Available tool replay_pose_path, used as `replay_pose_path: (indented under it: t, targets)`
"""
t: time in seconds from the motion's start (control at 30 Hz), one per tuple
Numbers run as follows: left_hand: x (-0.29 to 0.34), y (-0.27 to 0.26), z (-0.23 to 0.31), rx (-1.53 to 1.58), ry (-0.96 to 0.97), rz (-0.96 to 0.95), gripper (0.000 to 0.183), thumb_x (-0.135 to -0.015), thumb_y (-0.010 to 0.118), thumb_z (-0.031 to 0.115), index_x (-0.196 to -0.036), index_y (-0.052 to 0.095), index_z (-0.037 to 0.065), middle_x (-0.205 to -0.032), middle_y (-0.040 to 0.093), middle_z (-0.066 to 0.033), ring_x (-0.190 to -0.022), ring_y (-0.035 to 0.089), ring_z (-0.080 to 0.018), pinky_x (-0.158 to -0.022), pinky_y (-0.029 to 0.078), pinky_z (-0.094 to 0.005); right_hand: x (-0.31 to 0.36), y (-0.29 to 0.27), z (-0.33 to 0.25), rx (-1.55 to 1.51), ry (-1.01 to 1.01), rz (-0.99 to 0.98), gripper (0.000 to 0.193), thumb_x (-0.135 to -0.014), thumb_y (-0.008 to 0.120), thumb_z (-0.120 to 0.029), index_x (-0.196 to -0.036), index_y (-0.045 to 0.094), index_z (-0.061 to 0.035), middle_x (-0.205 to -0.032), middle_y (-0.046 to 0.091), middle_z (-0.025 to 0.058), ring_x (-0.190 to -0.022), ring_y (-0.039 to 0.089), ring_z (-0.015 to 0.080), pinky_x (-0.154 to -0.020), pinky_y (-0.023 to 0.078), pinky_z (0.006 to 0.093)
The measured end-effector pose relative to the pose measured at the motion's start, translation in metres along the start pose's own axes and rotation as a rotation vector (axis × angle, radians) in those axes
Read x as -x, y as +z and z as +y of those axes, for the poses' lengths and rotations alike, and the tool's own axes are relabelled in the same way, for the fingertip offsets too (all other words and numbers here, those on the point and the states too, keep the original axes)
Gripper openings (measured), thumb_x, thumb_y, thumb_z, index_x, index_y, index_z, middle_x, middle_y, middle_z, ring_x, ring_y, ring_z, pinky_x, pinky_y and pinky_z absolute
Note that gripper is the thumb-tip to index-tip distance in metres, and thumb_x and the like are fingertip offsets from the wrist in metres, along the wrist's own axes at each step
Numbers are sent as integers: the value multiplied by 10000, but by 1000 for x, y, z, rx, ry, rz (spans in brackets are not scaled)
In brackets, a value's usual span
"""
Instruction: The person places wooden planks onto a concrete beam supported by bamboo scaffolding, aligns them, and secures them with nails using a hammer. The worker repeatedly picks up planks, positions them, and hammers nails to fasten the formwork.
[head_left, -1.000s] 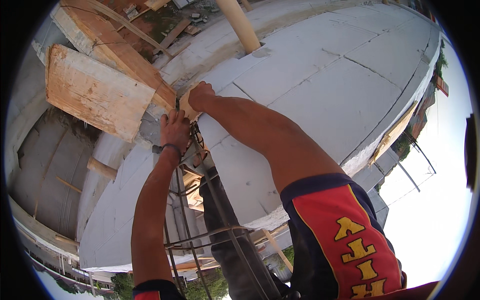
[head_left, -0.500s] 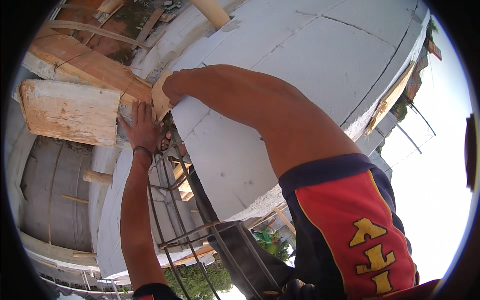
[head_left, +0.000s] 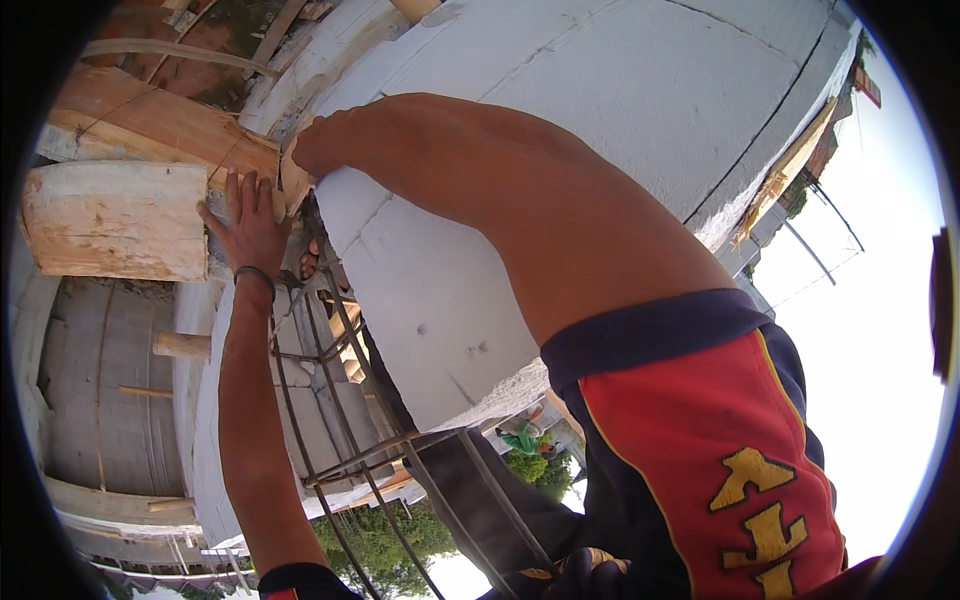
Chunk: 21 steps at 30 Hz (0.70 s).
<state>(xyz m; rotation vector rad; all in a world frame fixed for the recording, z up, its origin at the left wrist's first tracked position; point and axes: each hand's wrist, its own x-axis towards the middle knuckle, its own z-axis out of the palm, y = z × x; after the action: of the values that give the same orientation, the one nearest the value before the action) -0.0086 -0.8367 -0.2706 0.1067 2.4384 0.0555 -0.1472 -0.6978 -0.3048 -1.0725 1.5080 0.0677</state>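
Observation:
My left hand (head_left: 252,222) lies with its fingers spread against the end of a long wooden board (head_left: 165,118), beside a shorter pale plank (head_left: 115,220). A dark band circles that wrist. At the board's end, my right hand (head_left: 318,150) is closed on the edge of a small piece of wood (head_left: 294,178); its fingertips are mostly hidden. Beneath the hands, a cage of steel rebar (head_left: 345,425) runs along a white block wall (head_left: 430,300). Toes of a bare foot (head_left: 310,260) show just beside my left hand.
A round wooden pole (head_left: 182,345) sticks out at the left, and another (head_left: 415,8) stands at the top. Splintered wood (head_left: 785,180) lines the wall's right edge. Far below, a person in green (head_left: 522,437) is near trees (head_left: 385,545).
The whole view has shifted, so the hands, boards and wall sit a little further left and higher. Both hands keep the same places on the wood.

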Motion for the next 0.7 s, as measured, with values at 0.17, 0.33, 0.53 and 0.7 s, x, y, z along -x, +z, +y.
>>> replay_pose_path:
  t: [0.17,0.33,0.53,0.7]
  targets:
    - [-2,-8,-1,-67,28,-104,776,-699,783,364,-1374,419,244,-1496,304,60,-1448,137,-185,-1059,120,-740,-8,3,3,-4,-32,-56,397,-879,601,-380,-1109,675,-64,-1105,661,162,-1028,627,342,-837,504,478]
    - [0,-12,-8,-76,71,-161,861,-689,809,298,-1418,351,275,-1504,279,78,-1457,101,-166,-1067,111,-734,-18,9,9,36,-51,1,382,-884,610,-353,-1112,656,-50,-1050,676,155,-981,643,325,-817,513,438]
    - [0,-8,-12,-78,100,-160,889,-686,810,205,-1429,329,288,-1513,263,94,-1460,93,-161,-1060,131,-742,-24,15,14,185,-161,61,299,-891,588,-271,-1089,656,-59,-1046,675,129,-995,644,307,-812,528,429]
    - [-3,-13,-14,16,104,-222,896,-653,811,156,-1415,357,281,-1518,267,85,-1463,78,-165,-1050,105,-761,-36,12,6,524,-339,47,242,-898,549,-205,-1061,656,-62,-1032,670,116,-1004,643,301,-803,541,424]
